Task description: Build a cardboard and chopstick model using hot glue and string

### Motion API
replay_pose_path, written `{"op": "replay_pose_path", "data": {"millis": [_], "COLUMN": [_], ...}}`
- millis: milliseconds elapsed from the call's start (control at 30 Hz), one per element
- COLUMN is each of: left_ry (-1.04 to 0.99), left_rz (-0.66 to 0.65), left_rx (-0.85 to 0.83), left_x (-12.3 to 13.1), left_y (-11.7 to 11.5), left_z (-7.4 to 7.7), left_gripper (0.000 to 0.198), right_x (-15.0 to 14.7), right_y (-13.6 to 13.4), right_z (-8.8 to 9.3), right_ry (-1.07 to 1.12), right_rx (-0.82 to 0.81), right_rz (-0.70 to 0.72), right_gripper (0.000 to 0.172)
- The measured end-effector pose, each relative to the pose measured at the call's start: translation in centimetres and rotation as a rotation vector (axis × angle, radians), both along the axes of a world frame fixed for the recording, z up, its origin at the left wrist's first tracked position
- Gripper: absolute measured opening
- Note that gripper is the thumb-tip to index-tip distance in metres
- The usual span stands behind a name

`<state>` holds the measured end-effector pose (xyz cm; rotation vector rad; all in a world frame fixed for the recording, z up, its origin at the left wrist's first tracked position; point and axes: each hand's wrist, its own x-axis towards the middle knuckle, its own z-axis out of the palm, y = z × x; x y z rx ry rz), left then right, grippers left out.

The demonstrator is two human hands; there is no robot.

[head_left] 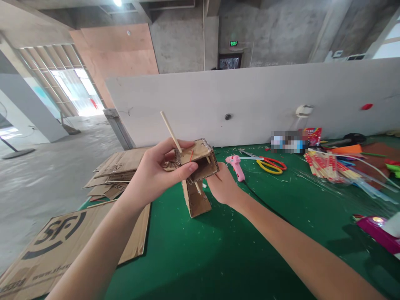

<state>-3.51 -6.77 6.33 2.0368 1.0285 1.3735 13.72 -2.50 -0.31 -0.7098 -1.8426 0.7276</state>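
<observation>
My left hand (159, 164) grips a small cardboard model (195, 154), with its thumb along the near side. The model's upper part is an open-ended box with a bit of red wire on top. A thin wooden stick (170, 130) pokes up at a slant through it, and a short stick end shows beneath. Below the box, a folded cardboard stand (198, 202) reaches down to the green table. My right hand (223, 183) is closed against the box's right side, its fingertips hidden behind the cardboard.
A pink glue gun (236, 168) and yellow-and-red-handled scissors (271, 165) lie right of the model. Farther right are bundled wooden sticks (325, 166) and a magenta device (376, 231). Cardboard sheets (90, 237) cover the left side. A white partition (187, 104) stands behind the table (218, 258).
</observation>
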Motion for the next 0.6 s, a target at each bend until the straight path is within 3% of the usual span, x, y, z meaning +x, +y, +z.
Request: {"op": "replay_pose_path", "data": {"millis": [200,300,367,467,533,600], "left_ry": [0.018,0.008,0.001,-0.041,-0.057,0.000], "left_rz": [-0.016,-0.028,0.024,0.137,0.166,0.173], "left_rx": [0.016,0.012,0.018,0.033,0.065,0.090], "left_x": [-0.2,-0.1,0.0,0.3,0.6,0.8], "left_y": [0.1,0.2,0.3,0.4,0.4,0.5], "left_z": [0.0,-0.1,-0.3,-0.7,-1.0,-1.1], "left_gripper": [0.037,0.035,0.039,0.067,0.086,0.088], "right_x": [-0.3,-0.5,-0.6,-0.5,-0.5,-0.8], "right_y": [-0.4,-0.5,-0.2,0.5,0.8,0.9], "right_z": [0.5,0.8,0.7,0.2,-0.1,-0.4], "right_ry": [0.099,0.198,0.304,0.433,0.479,0.518], "right_rx": [-0.068,-0.137,-0.193,-0.293,-0.332,-0.359], "right_rz": [0.029,0.078,0.171,0.366,0.455,0.492], "right_gripper": [0.022,0.009,0.025,0.056,0.060,0.049]}}
